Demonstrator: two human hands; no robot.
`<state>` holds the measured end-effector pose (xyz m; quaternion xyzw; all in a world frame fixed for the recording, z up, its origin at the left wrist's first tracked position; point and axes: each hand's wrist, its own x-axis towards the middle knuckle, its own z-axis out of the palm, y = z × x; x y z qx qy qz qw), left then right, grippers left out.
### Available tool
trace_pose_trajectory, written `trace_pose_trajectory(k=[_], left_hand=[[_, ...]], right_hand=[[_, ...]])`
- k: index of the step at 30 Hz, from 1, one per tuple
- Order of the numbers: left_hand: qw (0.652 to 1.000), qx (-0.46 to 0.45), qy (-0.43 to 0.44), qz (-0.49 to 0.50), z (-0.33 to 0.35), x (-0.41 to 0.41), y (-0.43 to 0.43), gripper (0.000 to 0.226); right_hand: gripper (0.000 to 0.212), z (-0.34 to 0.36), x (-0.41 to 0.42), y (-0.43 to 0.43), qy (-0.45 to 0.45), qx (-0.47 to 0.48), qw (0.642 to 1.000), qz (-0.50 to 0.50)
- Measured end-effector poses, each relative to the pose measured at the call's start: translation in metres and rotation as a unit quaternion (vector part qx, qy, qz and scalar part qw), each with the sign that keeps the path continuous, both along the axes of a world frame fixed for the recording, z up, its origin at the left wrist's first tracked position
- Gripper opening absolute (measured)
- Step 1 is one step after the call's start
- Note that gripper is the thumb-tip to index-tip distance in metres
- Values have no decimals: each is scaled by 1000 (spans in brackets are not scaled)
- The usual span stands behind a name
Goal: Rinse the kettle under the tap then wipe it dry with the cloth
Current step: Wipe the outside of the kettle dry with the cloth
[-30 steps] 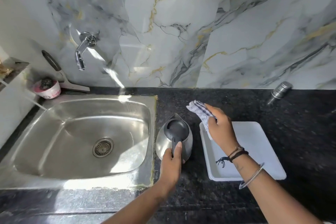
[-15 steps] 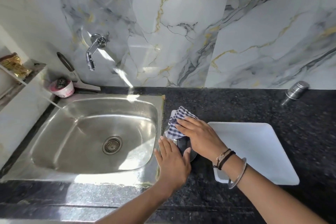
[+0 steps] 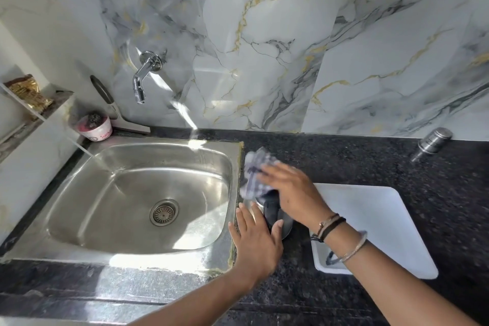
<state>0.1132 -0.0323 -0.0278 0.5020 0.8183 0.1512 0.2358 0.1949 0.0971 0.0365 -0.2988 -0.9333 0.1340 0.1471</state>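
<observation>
The steel kettle with its black lid and handle stands on the dark counter just right of the sink, mostly hidden by my hands. My left hand rests against its near left side, fingers spread, thumb on the handle side. My right hand presses a blue-and-white checked cloth onto the top and far side of the kettle. The chrome tap juts from the marble wall above the sink, and no water runs from it.
The steel sink lies to the left with a drain in its middle. A white tray sits right of the kettle. A pink tub and a squeegee stand behind the sink. A steel shaker stands at the back right.
My right hand brought the cloth from above the tray onto the kettle and rubs it there. My left hand shifted from gripping the handle to bracing the kettle's side.
</observation>
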Motion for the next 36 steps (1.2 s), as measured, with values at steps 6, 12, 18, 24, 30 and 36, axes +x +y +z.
trace_pose_trajectory(k=[6, 12, 18, 24, 30, 36], left_hand=[[999, -36, -21, 15, 8, 3, 3, 83], [999, -16, -23, 23, 9, 2, 1, 83], [1000, 18, 21, 3, 13, -3, 3, 82], [996, 24, 71, -52, 21, -17, 22, 97], [983, -4, 32, -183, 30, -55, 51, 104], [954, -53, -28, -295, 46, -81, 84, 100]], right_hand=[[82, -12, 13, 9, -160, 52, 986, 17], [69, -11, 33, 27, 36, -110, 983, -146], [55, -24, 26, 9, 230, -190, 927, -225], [55, -71, 41, -23, 218, -244, 904, -274], [59, -88, 77, -24, 285, -322, 810, -398], [62, -85, 70, -38, 408, -293, 744, -440]])
